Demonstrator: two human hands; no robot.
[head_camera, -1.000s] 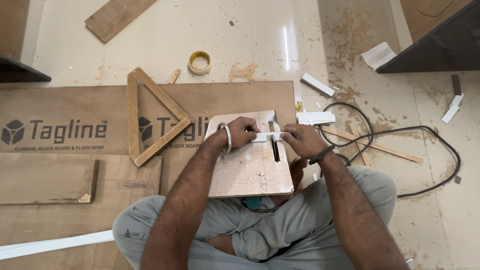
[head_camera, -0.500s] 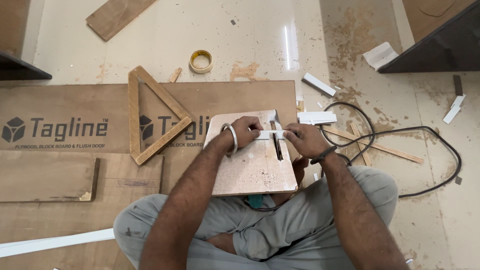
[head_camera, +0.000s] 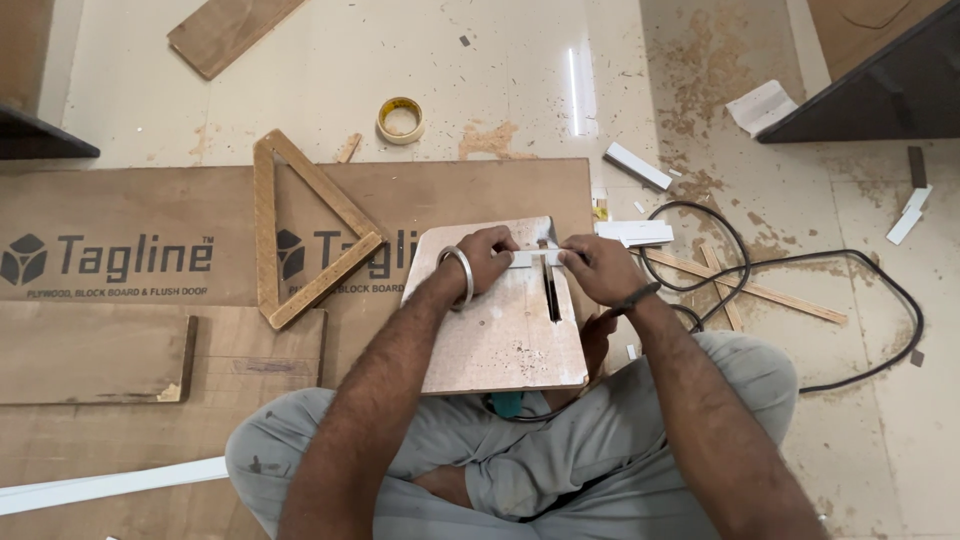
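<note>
While both hands pinch a white strip | left hand, right hand grasping its ends | across slotted board

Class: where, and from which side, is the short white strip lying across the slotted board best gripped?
Grip the white strip at both ends, from either side, as the left hand and right hand do. It lies crosswise over the dark slot in the board, so its middle should probably stay free.

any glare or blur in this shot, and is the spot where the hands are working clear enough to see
Head view: one bright streak of glare on the floor above the big plywood sheet; lighting is otherwise even with soft shadows. The left hand, right hand and white strip on the small board look sharp, with no motion blur.
</note>
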